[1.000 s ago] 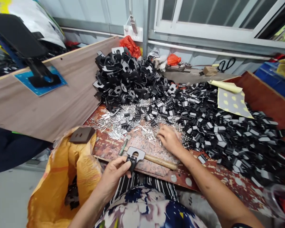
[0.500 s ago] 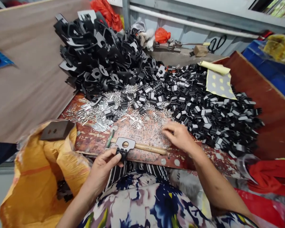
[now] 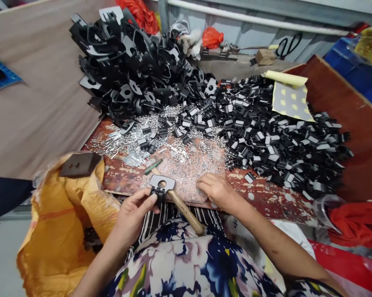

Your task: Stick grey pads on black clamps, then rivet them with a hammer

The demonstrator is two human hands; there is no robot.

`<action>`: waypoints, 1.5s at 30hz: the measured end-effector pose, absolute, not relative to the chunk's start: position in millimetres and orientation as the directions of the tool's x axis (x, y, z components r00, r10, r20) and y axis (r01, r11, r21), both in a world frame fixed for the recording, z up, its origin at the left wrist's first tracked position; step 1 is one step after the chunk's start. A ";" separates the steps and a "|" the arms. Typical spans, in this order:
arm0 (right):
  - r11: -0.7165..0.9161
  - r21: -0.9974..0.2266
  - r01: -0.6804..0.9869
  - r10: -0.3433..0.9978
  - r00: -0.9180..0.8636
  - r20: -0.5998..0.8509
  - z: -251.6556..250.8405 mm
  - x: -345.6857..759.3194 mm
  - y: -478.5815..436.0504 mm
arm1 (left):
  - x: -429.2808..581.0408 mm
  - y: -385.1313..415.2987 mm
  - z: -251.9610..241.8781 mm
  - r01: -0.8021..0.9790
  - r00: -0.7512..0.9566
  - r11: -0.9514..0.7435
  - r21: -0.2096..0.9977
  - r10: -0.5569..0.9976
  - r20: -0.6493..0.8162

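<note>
My left hand (image 3: 136,212) pinches a black plastic clip (image 3: 162,182) by its hinged lower end. The clip's flat grey-faced plate with a round hole points away from me. Under it lies a hammer with a green head (image 3: 152,166), its wooden handle (image 3: 187,212) slanting over the table edge towards my lap. My right hand (image 3: 218,190) is low over the table's front part, fingertips pressed together and turned down; whatever they may hold is too small to see. Loose metal pins (image 3: 176,152) are scattered beyond both hands.
Large black clip parts (image 3: 126,70) are heaped at the back left, small black parts (image 3: 266,144) at the right. A yellow-dotted sheet (image 3: 291,101) lies on the right heap. An open yellow sack (image 3: 58,214) stands at left, a brown block (image 3: 80,164) on its rim. Wooden boards flank the table.
My right hand has moved left and nearer to me. The hammer's handle has swung from lying across the table to pointing at my lap. My left hand keeps hold of the clip.
</note>
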State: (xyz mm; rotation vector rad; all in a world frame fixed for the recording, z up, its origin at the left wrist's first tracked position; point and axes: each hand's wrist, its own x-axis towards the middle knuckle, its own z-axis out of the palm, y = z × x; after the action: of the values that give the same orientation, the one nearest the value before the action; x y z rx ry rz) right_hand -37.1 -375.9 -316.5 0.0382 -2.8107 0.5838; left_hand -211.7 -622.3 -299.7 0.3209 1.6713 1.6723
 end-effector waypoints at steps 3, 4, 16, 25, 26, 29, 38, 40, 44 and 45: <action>0.848 -0.525 -0.070 0.147 -0.921 0.360 -306.4 -44.2 -387.0 | -209.1 -624.4 -293.6 -0.052 -0.682 0.185 0.981 0.711 -0.170; 0.811 -0.579 -0.080 0.189 -0.902 0.388 -300.7 -46.3 -394.0 | -207.3 -622.8 -290.9 0.032 -0.658 0.196 0.980 0.743 -0.126; 0.134 -0.990 0.049 0.364 -0.931 0.003 -281.4 -69.5 -442.8 | -205.3 -618.0 -281.4 0.523 -0.577 0.231 0.820 0.804 0.142; 0.117 -0.948 0.297 0.106 -0.953 -0.285 -289.8 -73.6 -433.6 | -205.0 -630.7 -261.2 0.851 -0.229 0.081 0.520 0.947 0.227; 0.317 -0.919 0.233 0.179 -0.967 -0.183 -291.2 -72.2 -429.3 | -207.5 -635.1 -261.6 0.829 -0.288 0.126 0.544 0.932 0.222; 0.785 -0.619 -0.020 0.119 -0.976 0.183 -300.8 -72.0 -414.6 | -218.3 -649.9 -267.7 0.638 -0.531 0.279 0.717 0.835 0.148; 0.991 -0.112 -0.076 -0.042 -0.958 0.285 -326.6 -111.1 -390.4 | -215.2 -652.9 -299.0 -0.280 -0.720 0.183 0.942 0.609 -0.333; 0.994 -0.087 0.061 0.087 -0.938 0.335 -322.2 -111.7 -382.5 | -214.8 -652.1 -299.7 -0.393 -0.720 0.124 0.911 0.574 -0.389; 0.963 -0.267 -0.024 0.079 -0.927 0.367 -312.6 -100.0 -385.9 | -217.5 -653.5 -298.7 -0.492 -0.719 0.047 0.869 0.541 -0.437; 0.954 -0.284 -0.098 0.012 -0.931 0.364 -311.3 -98.4 -391.5 | -217.5 -653.2 -299.0 -0.507 -0.716 0.035 0.862 0.540 -0.443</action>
State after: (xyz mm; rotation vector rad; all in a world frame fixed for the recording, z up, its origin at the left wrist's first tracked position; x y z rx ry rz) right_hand -98.4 -391.5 -311.3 0.0622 -2.7385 0.4238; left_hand -217.5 -653.2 -299.0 0.0348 1.5674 1.7762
